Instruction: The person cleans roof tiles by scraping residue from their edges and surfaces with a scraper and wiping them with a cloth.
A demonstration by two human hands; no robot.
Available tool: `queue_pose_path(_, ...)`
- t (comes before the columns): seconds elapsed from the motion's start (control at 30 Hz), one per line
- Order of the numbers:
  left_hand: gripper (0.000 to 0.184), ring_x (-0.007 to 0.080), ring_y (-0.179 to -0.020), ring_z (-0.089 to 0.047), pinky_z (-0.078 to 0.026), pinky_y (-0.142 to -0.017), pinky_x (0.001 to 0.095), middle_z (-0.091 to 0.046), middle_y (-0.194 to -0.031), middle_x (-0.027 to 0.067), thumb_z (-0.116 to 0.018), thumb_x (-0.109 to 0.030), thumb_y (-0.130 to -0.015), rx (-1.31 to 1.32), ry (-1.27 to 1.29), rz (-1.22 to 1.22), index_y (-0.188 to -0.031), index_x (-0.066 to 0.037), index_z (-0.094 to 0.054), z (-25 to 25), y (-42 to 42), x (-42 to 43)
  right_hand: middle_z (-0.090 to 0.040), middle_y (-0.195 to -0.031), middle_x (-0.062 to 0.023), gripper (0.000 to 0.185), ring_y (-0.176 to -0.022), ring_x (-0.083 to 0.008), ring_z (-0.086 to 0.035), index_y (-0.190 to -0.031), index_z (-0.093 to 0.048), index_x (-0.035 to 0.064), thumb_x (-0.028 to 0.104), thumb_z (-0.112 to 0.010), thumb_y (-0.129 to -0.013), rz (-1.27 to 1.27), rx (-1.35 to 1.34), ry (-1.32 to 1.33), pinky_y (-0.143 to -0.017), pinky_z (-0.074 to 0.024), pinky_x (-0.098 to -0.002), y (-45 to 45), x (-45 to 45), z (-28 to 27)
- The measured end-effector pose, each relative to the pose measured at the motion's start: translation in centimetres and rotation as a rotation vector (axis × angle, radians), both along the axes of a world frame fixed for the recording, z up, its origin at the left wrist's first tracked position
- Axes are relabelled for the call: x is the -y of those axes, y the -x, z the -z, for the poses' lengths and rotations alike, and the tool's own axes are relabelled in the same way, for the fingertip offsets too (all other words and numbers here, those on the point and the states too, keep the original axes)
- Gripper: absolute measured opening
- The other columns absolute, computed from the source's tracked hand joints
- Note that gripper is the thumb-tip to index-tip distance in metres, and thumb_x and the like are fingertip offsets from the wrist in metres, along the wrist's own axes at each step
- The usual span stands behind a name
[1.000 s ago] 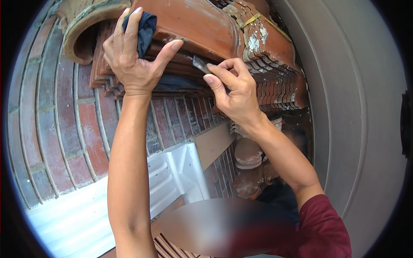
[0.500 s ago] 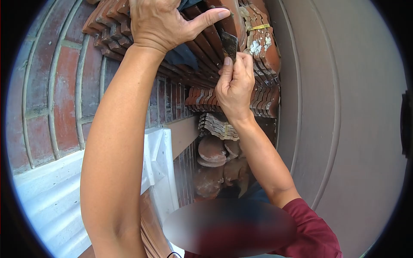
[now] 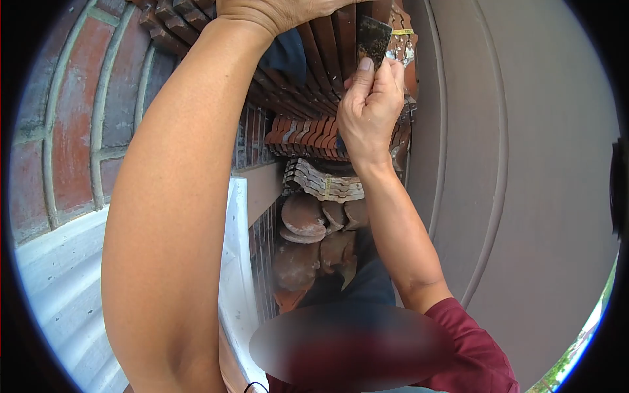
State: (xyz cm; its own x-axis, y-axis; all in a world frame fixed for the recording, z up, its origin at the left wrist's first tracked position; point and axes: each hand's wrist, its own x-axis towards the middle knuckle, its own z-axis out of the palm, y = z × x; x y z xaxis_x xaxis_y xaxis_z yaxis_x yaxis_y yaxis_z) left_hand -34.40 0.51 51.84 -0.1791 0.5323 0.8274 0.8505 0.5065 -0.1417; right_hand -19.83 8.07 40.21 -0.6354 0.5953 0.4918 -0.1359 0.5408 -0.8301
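Observation:
My right hand (image 3: 372, 114) is closed around a flat, dark-stained metal blade (image 3: 373, 40), its thumb and fingers pinching the lower end. The blade points upward in front of stacked reddish roof tiles (image 3: 324, 49). At the top edge my left hand (image 3: 272, 12) is partly cut off by the frame. Its thumb stretches to the right above the tiles, and its other fingers are out of view. Just below this hand a dark blue cloth (image 3: 287, 57) lies against the tiles.
A brick wall (image 3: 78, 131) runs down the left, with white corrugated sheeting (image 3: 62, 281) below. More tile stacks (image 3: 304, 134) and rounded tiles (image 3: 303, 215) stand in the middle. A grey-brown panel (image 3: 537, 164) fills the right. A blurred oval covers the bottom centre.
The view has shifted, with my left hand now mostly past the top edge. My right hand has moved up and right in view, the blade now more upright and more fully visible.

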Motion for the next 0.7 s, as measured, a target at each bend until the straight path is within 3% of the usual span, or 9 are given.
queue_pose_path(0.13, 0.078, 0.0272, -0.108, -0.057, -0.043, -0.097, 0.0431, -0.066, -0.134, 0.0045, -0.079, -0.069, -0.069, -0.005, -0.002, -0.022, -0.129, -0.019, -0.071, -0.2, 0.4, 0.1, -0.052, -0.092, -0.0148, 0.009, -0.078, -0.0267, -0.054, -0.098, -0.060, -0.0034, 0.001, -0.053, -0.102, -0.046, 0.037, 0.283, -0.070, -0.0469, -0.0394, -0.7, 0.2, 0.5)
queue_pose_path(0.17, 0.078, 0.0271, -0.108, -0.057, -0.043, -0.097, 0.0431, -0.066, -0.134, 0.0044, -0.079, -0.069, -0.069, -0.005, 0.003, -0.030, -0.129, -0.019, -0.071, 0.1, 0.3, 0.0, -0.051, -0.091, -0.0144, 0.012, -0.077, -0.0261, -0.053, -0.095, -0.059, -0.0031, 0.002, -0.052, -0.103, -0.001, 0.035, 0.085, -0.069, -0.0466, -0.0392, -0.7, 0.0, 0.5)
queue_pose_path(0.6, 0.077, 0.0263, -0.107, -0.057, -0.043, -0.096, 0.0426, -0.066, -0.132, 0.0029, -0.078, -0.069, -0.071, -0.005, -0.011, 0.011, -0.128, -0.019, -0.071, 0.0, 0.2, 0.1, -0.052, -0.093, -0.0137, 0.015, -0.078, -0.0242, -0.052, -0.094, -0.059, -0.0039, 0.005, -0.052, -0.104, -0.003, 0.039, 0.227, -0.071, -0.0465, -0.0390, -0.4, 0.6, 0.3)
queue_pose_path(0.7, 0.077, 0.0267, -0.107, -0.057, -0.043, -0.095, 0.0425, -0.066, -0.132, 0.0034, -0.078, -0.069, -0.070, -0.011, -0.001, 0.003, -0.128, -0.019, -0.071, 0.1, 0.0, -0.1, -0.052, -0.093, -0.0142, 0.014, -0.078, -0.0256, -0.053, -0.093, -0.059, -0.0040, 0.004, -0.053, -0.103, 0.021, 0.013, 0.069, -0.071, -0.0465, -0.0398, 0.0, 0.1, -0.3)
